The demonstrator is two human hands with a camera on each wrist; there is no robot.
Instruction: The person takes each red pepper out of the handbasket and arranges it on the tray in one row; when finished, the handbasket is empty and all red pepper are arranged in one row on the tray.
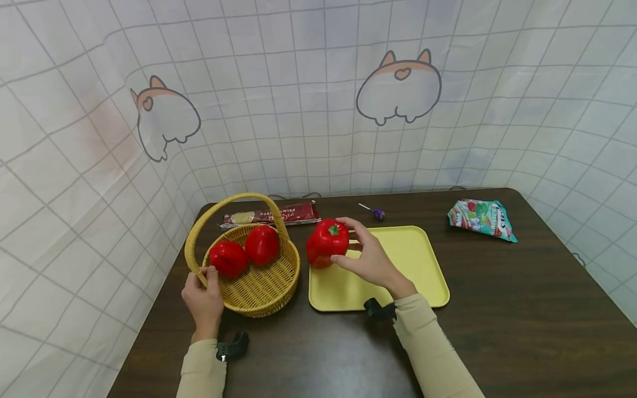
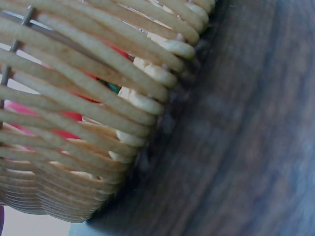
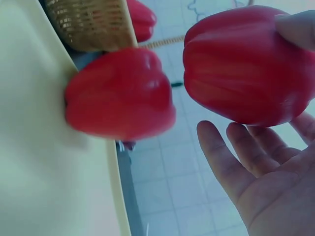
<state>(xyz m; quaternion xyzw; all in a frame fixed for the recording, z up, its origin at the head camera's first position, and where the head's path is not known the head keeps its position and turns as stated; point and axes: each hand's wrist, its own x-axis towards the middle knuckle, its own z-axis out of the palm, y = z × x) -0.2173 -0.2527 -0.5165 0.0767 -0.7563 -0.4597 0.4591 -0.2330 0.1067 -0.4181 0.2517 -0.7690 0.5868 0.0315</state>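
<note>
My right hand (image 1: 370, 262) holds a red bell pepper (image 1: 332, 235) by its sides, above the left part of the yellow tray (image 1: 343, 293). In the right wrist view the thumb lies on that pepper, and a second bell pepper (image 3: 120, 96) sits on the tray; from the head it is mostly hidden under the held one. The yellow wicker basket (image 1: 293, 276) stands left of the tray with two red bell peppers inside, one left (image 1: 228, 258) and one right (image 1: 262, 245). My left hand (image 1: 204, 301) pinches the basket where its handle meets the rim.
Behind the basket lies a dark red snack packet (image 1: 298, 213). A purple-wrapped lollipop (image 1: 378, 214) is behind the tray. Toward the back right is a teal candy bag (image 1: 483, 219). The basket's handle (image 1: 244, 197) arches upward, and a white gridded curtain (image 1: 323, 138) hangs behind the dark table.
</note>
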